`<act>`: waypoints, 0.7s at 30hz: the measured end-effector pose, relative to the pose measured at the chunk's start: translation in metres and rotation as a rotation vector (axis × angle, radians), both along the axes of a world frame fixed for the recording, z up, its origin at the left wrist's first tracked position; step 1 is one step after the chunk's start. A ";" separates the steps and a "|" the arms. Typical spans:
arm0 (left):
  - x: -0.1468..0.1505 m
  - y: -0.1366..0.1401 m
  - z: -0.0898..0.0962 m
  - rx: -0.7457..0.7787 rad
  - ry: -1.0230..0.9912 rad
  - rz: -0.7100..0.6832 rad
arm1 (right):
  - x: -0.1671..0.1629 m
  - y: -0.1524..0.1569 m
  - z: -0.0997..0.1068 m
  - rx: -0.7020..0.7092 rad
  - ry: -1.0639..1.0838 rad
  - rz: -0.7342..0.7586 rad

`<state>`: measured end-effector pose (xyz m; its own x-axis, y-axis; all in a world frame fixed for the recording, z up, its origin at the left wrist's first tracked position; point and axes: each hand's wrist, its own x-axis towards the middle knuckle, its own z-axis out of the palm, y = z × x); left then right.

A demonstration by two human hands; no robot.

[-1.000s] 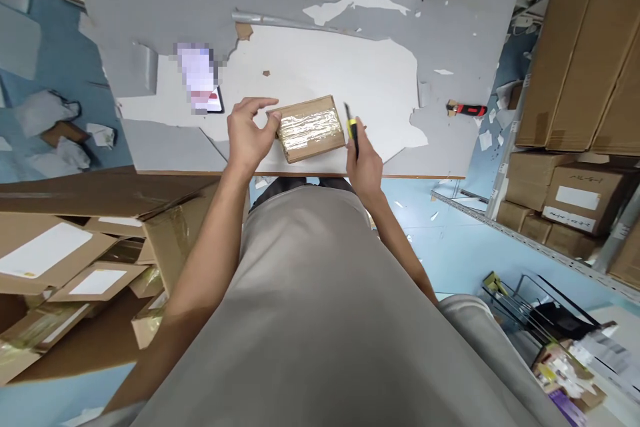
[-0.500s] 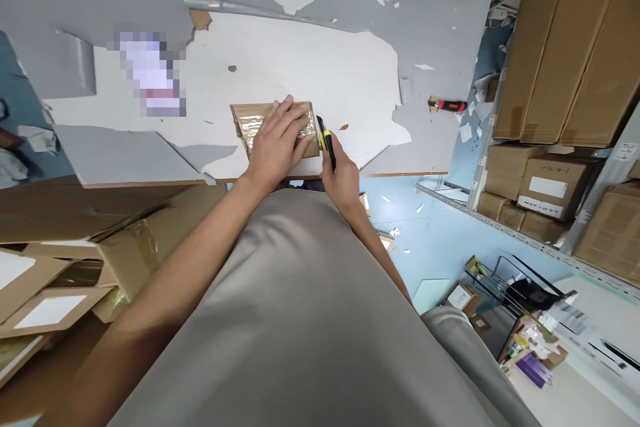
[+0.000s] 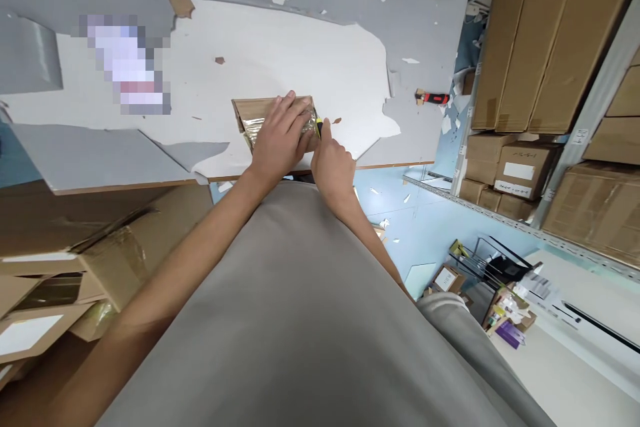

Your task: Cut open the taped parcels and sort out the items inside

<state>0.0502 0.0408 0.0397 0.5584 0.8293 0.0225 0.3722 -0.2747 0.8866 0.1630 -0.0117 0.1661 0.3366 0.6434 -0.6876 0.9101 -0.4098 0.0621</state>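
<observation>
Resting palm-down across the top of a taped cardboard box, the left hand has its fingers a little spread and pointing toward the far side. The right hand is closed around a yellow and black cutter at the right end of the box, with its index finger laid along the cutter; I cannot tell whether the blade touches the shiny tape. The box lies near the front edge of the desk, on a white area where the grey covering is torn away. 2 small brown scraps lie on the white area, 1 beyond the box to the left and 1 just beside the cutter. Near the desk's right edge is a red and black tool. On the left side lies a pixelated object. Below the desk's left part stands a large open carton with smaller labelled boxes in it, and a shelf to the right holds more brown boxes.
</observation>
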 end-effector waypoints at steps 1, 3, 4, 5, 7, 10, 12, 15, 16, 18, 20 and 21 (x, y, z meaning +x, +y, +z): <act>0.000 0.000 -0.001 0.006 -0.003 -0.005 | -0.002 0.003 0.002 -0.008 -0.009 0.003; 0.001 0.000 -0.002 0.020 -0.005 -0.014 | -0.005 0.007 0.005 -0.022 -0.021 0.006; 0.001 0.000 -0.003 0.026 -0.006 -0.018 | -0.006 0.008 0.007 -0.025 -0.029 0.002; 0.002 0.000 -0.004 0.032 -0.006 -0.020 | -0.007 0.008 0.010 -0.025 -0.037 -0.007; 0.002 0.001 -0.007 0.045 -0.009 -0.017 | -0.010 0.005 0.015 -0.022 -0.051 -0.032; 0.004 0.001 -0.010 0.064 -0.010 -0.011 | -0.013 -0.003 0.023 -0.029 -0.059 -0.062; 0.004 0.001 -0.011 0.056 -0.021 -0.016 | -0.015 -0.008 0.026 -0.034 -0.062 -0.073; 0.003 0.000 -0.012 0.042 -0.039 -0.030 | -0.014 -0.014 0.031 -0.038 -0.063 -0.074; 0.002 0.000 -0.011 0.045 -0.038 -0.032 | -0.014 -0.015 0.032 -0.036 -0.061 -0.073; 0.001 -0.001 -0.011 0.055 -0.030 -0.032 | -0.013 -0.015 0.034 -0.024 -0.049 -0.073; 0.000 -0.001 -0.010 0.060 -0.021 -0.032 | -0.012 -0.012 0.033 -0.003 -0.029 -0.072; -0.001 -0.001 -0.009 0.059 -0.019 -0.034 | -0.012 -0.008 0.032 0.004 -0.021 -0.069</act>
